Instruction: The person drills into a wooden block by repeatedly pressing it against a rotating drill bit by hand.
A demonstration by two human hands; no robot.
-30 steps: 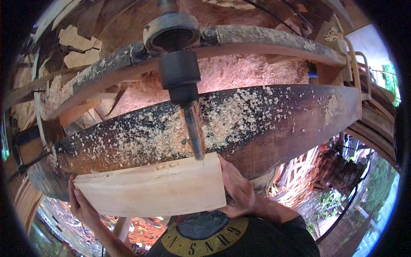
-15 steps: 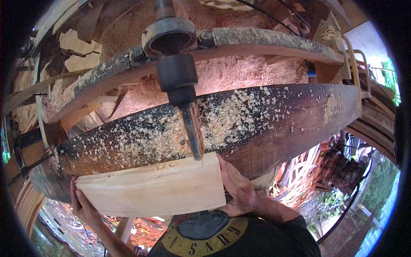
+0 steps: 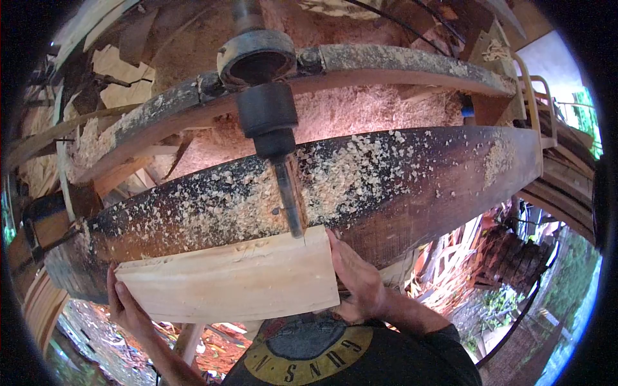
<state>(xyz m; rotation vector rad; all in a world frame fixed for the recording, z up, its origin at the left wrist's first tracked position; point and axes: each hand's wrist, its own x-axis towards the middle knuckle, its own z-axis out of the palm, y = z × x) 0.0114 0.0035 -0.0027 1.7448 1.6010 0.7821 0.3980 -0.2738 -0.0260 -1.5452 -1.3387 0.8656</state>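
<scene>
A pale wooden board (image 3: pixel 232 283) lies at the front edge of the dark work table (image 3: pixel 412 219), held at both ends. My left hand (image 3: pixel 125 299) grips its left end, fingers along the edge. Around the right end, my right hand (image 3: pixel 357 280) is closed, the thumb side near the top corner. A drill bit (image 3: pixel 290 206) in a dark chuck (image 3: pixel 267 112) points down at the board's far edge, near its right end. The tip appears to meet that edge; exact contact I cannot tell. Rough notches mark the edge farther left.
Wood chips (image 3: pixel 347 174) cover much of the table around the bit. Behind it runs a curved, dusty wooden beam (image 3: pixel 412 64). A dark clamp-like frame (image 3: pixel 38 225) sits at the left end. Wood scraps (image 3: pixel 444 270) lie below at right.
The board's right end has shifted very slightly away from me, toward the bit. Both hands keep their hold, and the drill stays in nearly the same place.
</scene>
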